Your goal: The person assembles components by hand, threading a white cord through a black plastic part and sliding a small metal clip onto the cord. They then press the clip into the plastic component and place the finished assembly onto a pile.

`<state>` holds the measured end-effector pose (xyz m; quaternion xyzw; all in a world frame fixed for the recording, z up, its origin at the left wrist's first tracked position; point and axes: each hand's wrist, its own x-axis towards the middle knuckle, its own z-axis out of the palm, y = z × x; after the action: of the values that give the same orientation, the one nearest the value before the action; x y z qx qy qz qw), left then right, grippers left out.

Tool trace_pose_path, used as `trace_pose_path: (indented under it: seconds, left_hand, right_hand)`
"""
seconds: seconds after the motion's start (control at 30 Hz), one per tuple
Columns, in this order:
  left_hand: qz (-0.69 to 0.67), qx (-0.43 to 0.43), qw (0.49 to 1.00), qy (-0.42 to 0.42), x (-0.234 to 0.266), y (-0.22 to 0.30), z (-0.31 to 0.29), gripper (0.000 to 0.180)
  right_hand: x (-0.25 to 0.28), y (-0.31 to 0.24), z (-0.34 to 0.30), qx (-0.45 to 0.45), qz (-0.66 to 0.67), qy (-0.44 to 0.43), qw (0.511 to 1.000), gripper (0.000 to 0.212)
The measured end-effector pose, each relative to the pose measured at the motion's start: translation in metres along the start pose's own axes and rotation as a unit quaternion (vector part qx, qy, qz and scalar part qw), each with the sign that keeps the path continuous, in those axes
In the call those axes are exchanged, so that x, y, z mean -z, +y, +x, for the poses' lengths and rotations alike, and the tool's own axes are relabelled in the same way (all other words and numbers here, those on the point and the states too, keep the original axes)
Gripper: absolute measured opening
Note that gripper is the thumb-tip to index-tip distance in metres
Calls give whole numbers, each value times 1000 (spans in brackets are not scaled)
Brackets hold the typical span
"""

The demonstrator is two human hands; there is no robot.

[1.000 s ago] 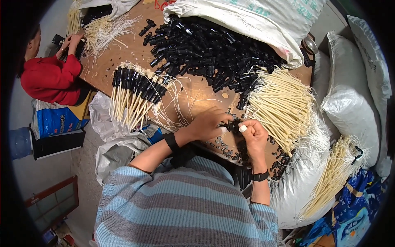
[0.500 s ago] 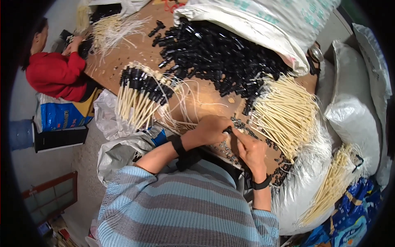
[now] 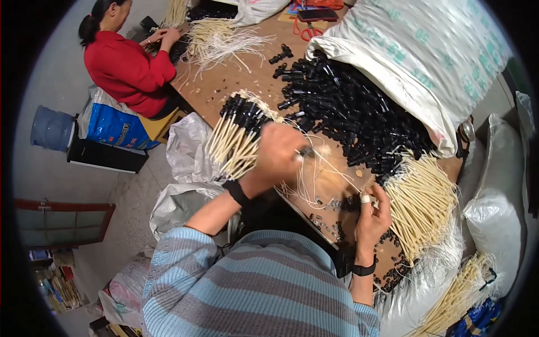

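Observation:
My left hand [image 3: 276, 153], smeared by motion, is closed with a small black plastic part [image 3: 305, 151] showing at its fingertips. A thin white cord [image 3: 338, 170] stretches from near there to my right hand [image 3: 373, 220], whose thumb and fingers pinch it. White wrapping [image 3: 365, 199] shows at a right-hand fingertip. Just left of my left hand lies a bundle of cream sticks with black ends [image 3: 233, 137], loose white cords trailing from it. Beside my right hand is a heap of cream sticks with white strings [image 3: 425, 205].
A pile of black plastic parts [image 3: 348, 106] spills from a white woven sack [image 3: 418, 62] onto the brown table [image 3: 230, 78]. Small dark pieces [image 3: 393, 255] lie along the near edge. Full sacks [image 3: 494, 180] stand at right. A person in red [image 3: 120, 70] works at far left.
My hands, together before, are now apart: the left has moved up and left, the right slightly right. The cord is stretched between them. The view has shifted, showing more at the left.

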<state>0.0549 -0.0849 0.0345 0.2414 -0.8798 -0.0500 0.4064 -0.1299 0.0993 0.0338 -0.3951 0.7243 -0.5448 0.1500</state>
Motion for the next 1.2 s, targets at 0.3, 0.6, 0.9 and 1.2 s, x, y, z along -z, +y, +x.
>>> trace_pose_path:
  seconds: [0.3,0.6,0.9,1.2]
  left_hand:
    - [21,90,996,5,-4,-26,-1,35]
    - [-150,29,972,-180,-140,52,25,38]
    - [-95,22,967,-235,-127,38,12,26]
    - [-380,146,896,-180,-95,40,-4,39]
  right_hand:
    - [-8,20,-12,143,-174,-191,955,31]
    - [111,60,-10,7,-499,37,866,11]
    - [108,63,-9,144,-422,-11,895,15]
    - [67,46,-16,43,-233,-103,966,19]
